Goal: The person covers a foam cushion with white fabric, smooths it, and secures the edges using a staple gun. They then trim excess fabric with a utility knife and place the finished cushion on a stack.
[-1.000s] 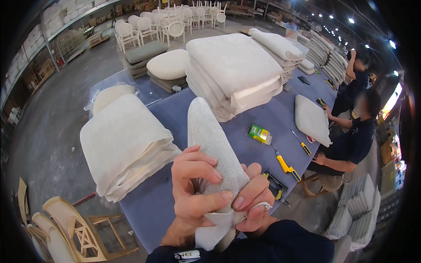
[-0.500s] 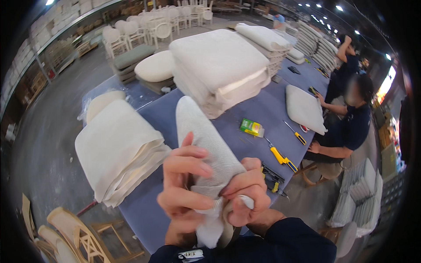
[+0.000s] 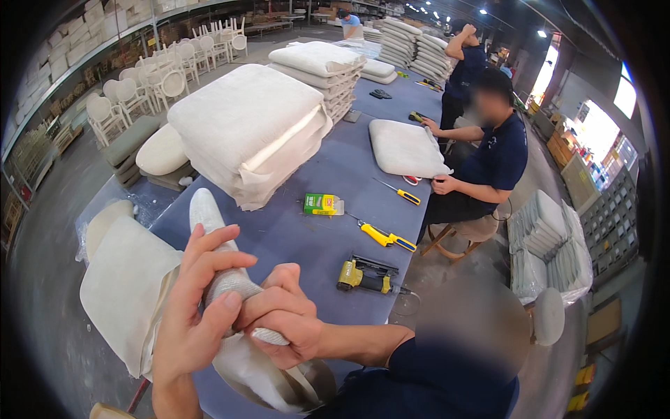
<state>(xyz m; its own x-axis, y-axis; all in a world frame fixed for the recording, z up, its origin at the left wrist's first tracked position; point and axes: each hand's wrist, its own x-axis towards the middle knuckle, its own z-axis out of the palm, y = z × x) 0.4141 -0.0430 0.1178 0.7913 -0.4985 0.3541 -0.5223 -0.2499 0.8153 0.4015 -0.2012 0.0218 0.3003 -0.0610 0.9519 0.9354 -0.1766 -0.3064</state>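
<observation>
A light grey fabric-covered seat cushion point(image 3: 204, 209) is tilted up almost edge-on between my hands, its loose cloth bunched at the near side. My left hand point(image 3: 199, 300) holds it with the thumb pressed on the fabric and the fingers stretched along the other side. Clenched around the gathered cloth is my right hand point(image 3: 283, 318), with a fold of it sticking out below the fingers. The palm sides and part of the cushion are hidden by my hands. To the right on the blue table lies a yellow and black staple gun point(image 3: 363, 274).
Stacked white cushions point(image 3: 244, 126) stand ahead, and a pile of cloth-covered pieces point(image 3: 125, 279) is at left. A green-yellow box point(image 3: 323, 204), yellow-handled tools point(image 3: 377, 234) and a screwdriver point(image 3: 401, 194) lie on the table point(image 3: 279, 237). A co-worker point(image 3: 488, 153) sits at its right side with a cushion point(image 3: 408, 146).
My view has swung to the right, bringing the whole staple gun into sight. The cushion has turned more edge-on, and both hands have shifted their hold while staying on it.
</observation>
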